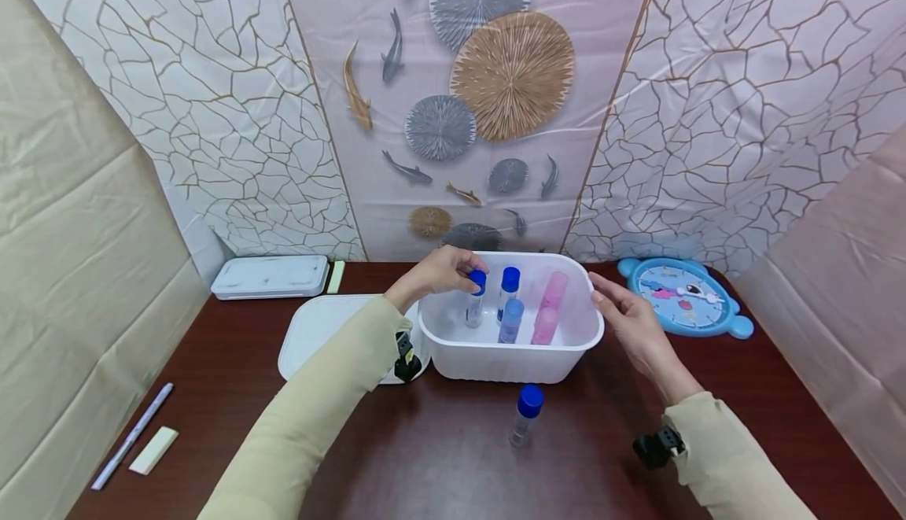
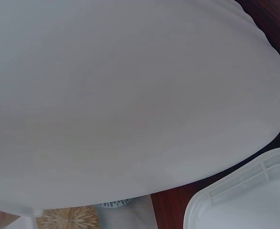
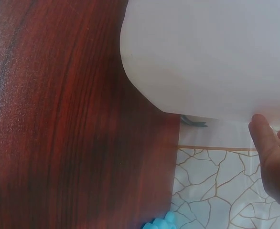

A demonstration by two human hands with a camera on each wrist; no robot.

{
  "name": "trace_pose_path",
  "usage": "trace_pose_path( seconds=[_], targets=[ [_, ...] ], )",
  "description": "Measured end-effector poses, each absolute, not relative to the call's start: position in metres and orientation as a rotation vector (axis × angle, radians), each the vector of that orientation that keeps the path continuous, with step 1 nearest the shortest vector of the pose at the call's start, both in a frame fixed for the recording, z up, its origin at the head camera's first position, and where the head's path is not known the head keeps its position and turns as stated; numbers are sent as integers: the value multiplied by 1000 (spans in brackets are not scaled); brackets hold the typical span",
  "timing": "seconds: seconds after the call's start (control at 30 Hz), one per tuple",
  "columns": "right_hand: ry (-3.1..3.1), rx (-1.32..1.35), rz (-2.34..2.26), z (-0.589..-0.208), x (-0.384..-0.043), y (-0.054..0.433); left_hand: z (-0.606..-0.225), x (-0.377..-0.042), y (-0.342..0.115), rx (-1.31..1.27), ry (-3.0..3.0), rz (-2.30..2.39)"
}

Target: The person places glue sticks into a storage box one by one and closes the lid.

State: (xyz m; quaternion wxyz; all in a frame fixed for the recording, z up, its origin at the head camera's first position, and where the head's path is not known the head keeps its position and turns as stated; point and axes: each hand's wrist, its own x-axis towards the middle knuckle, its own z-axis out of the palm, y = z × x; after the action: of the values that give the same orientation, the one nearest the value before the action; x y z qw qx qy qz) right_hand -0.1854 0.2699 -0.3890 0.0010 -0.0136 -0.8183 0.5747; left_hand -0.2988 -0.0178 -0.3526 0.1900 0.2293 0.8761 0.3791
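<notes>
A white plastic tub (image 1: 510, 363) stands on the table before both hands. Inside its left end, my left hand (image 1: 446, 270) pinches the blue cap of a small clear bottle (image 1: 474, 314). Beside that bottle are another blue-capped bottle (image 1: 510, 282), a light blue bottle (image 1: 511, 323) and two pink bottles (image 1: 544, 326). My right hand (image 1: 633, 327) has its extended fingertips at the tub's right rim; the right wrist view shows a straight finger (image 3: 262, 131) against the outer wall. One more blue-capped clear bottle (image 1: 524, 418) stands upright in front of the tub.
A white lid (image 1: 311, 335) lies left of the tub, partly under the left arm. Behind it are a white case (image 1: 269, 277) and a pale stick (image 1: 336, 277). A pen (image 1: 130, 437) and eraser-like block (image 1: 153, 451) lie front left; a blue toy clock (image 1: 683, 297) lies right.
</notes>
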Motion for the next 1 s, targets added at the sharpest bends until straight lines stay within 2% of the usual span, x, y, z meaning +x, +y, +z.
trace_pose_path(
  seconds=[0.27,0.47,0.7,0.87,1.0],
  targets=[
    [-2550,-62,1821,-397,-186,268,-357,-296,-22,581,2470,1105],
    [-2575,-45,1803,-399,-185,268,-355,-285,-42,640,2471,1298],
    [-2610,-40,1745,-391,-186,270,-340,-230,-50,774,2128,1725],
    [-2602,-45,1764,-390,-186,272,-348,-183,-34,893,1928,1754],
    [-2582,-43,1782,-391,-187,272,-363,-159,-18,908,1866,1723]
  ],
)
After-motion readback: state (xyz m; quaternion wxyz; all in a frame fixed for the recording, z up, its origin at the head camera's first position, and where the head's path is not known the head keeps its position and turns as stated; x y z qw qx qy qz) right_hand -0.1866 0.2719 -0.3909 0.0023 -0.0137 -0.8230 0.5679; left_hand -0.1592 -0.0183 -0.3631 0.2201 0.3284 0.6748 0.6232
